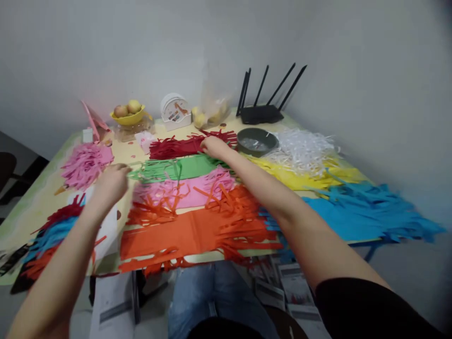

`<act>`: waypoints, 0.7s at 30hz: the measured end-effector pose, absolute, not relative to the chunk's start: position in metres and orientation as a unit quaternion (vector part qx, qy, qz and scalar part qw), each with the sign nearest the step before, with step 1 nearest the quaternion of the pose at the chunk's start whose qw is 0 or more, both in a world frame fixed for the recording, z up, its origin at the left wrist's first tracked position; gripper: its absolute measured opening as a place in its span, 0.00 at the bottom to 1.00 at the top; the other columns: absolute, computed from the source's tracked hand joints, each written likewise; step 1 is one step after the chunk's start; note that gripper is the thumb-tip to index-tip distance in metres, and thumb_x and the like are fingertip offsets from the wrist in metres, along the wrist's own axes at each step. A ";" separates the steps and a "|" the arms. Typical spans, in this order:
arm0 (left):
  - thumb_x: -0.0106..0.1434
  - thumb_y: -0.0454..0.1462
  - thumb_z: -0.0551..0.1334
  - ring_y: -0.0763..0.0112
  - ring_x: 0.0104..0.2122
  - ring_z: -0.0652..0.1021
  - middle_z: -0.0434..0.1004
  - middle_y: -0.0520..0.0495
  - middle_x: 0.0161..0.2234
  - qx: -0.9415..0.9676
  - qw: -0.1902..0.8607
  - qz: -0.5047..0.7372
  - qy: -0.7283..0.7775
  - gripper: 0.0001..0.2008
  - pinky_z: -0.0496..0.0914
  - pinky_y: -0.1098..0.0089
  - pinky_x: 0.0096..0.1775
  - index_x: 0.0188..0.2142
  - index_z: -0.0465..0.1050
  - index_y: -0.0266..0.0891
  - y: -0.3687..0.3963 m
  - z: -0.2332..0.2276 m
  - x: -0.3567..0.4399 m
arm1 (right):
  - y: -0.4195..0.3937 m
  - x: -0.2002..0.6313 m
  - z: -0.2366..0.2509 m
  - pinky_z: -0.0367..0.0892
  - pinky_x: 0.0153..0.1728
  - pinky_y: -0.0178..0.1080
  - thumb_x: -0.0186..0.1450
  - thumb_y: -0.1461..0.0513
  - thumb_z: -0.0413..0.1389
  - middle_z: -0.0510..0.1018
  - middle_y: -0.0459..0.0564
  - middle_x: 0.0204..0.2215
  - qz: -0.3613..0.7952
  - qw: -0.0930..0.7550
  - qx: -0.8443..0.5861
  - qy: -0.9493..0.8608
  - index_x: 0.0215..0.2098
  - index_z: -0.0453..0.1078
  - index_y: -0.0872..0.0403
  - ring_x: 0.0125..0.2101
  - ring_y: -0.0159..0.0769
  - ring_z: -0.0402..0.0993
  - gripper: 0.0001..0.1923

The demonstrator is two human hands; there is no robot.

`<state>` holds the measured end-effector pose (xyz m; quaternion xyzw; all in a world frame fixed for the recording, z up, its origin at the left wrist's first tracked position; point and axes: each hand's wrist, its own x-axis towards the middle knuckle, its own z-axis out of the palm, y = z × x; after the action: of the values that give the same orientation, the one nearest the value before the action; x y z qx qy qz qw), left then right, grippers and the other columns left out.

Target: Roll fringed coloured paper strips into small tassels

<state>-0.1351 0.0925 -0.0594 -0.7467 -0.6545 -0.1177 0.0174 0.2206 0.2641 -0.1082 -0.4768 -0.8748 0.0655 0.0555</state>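
My right hand (214, 147) rests fingers-down on the far end of the green fringed paper (176, 168), pinning it flat between red and pink sheets. My left hand (111, 183) hovers loosely curled near its other end; whether it pinches a strip, I cannot tell.

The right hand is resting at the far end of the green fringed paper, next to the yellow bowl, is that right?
Not quite. The head view shows the right hand at the far end of the green fringed paper, but the bowl next to it is dark grey, not yellow. The yellow bowl holds fruit at the back of the table.
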 end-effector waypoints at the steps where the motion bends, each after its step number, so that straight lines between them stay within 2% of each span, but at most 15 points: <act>1: 0.56 0.29 0.54 0.48 0.51 0.77 0.78 0.32 0.49 -0.773 0.001 -0.115 -0.624 0.18 0.66 0.50 0.57 0.41 0.79 0.36 0.117 -0.059 -0.100 | 0.272 0.216 -0.113 0.62 0.55 0.41 0.65 0.69 0.50 0.78 0.69 0.50 0.067 0.041 -0.479 -0.874 0.50 0.76 0.67 0.52 0.48 0.73 0.19; 3: 0.60 0.29 0.52 0.57 0.52 0.77 0.79 0.37 0.50 -0.810 -0.026 -0.112 -0.575 0.20 0.67 0.60 0.57 0.44 0.79 0.37 0.166 -0.068 -0.034 | 0.286 0.211 -0.123 0.64 0.51 0.40 0.64 0.69 0.53 0.80 0.70 0.48 0.067 0.027 -0.488 -0.870 0.47 0.77 0.67 0.49 0.48 0.75 0.17; 7: 0.61 0.31 0.57 0.57 0.53 0.76 0.79 0.35 0.51 -0.834 -0.070 -0.104 -0.537 0.17 0.66 0.63 0.57 0.47 0.80 0.34 0.249 -0.103 0.041 | 0.304 0.216 -0.138 0.65 0.48 0.38 0.65 0.68 0.53 0.79 0.69 0.47 0.075 0.022 -0.494 -0.866 0.48 0.77 0.66 0.46 0.46 0.76 0.16; 11: 0.55 0.32 0.64 0.56 0.41 0.80 0.83 0.36 0.39 -0.818 -0.128 -0.091 -0.554 0.12 0.70 0.64 0.47 0.38 0.83 0.33 0.300 -0.131 0.049 | 0.316 0.225 -0.141 0.63 0.45 0.36 0.65 0.68 0.53 0.80 0.65 0.45 0.083 0.034 -0.498 -0.863 0.45 0.77 0.63 0.44 0.42 0.76 0.14; 16: 0.55 0.38 0.67 0.64 0.28 0.78 0.80 0.45 0.24 -0.783 -0.195 -0.095 -0.583 0.08 0.70 0.68 0.36 0.33 0.83 0.36 0.324 -0.141 0.035 | 0.331 0.232 -0.141 0.62 0.39 0.34 0.63 0.66 0.57 0.82 0.57 0.41 0.099 0.049 -0.498 -0.860 0.42 0.77 0.60 0.40 0.39 0.75 0.11; 21: 0.56 0.40 0.66 0.69 0.23 0.73 0.76 0.48 0.20 -0.752 -0.218 -0.107 -0.613 0.09 0.66 0.69 0.30 0.32 0.83 0.37 0.334 -0.141 0.031 | 0.341 0.234 -0.146 0.61 0.37 0.34 0.60 0.66 0.60 0.83 0.56 0.39 0.112 0.057 -0.500 -0.857 0.39 0.78 0.59 0.38 0.38 0.75 0.09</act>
<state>0.0307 0.3339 -0.1414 -0.7515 -0.6133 -0.1068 -0.2184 0.2337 0.3410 -0.1458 -0.4998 -0.8569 0.1121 0.0575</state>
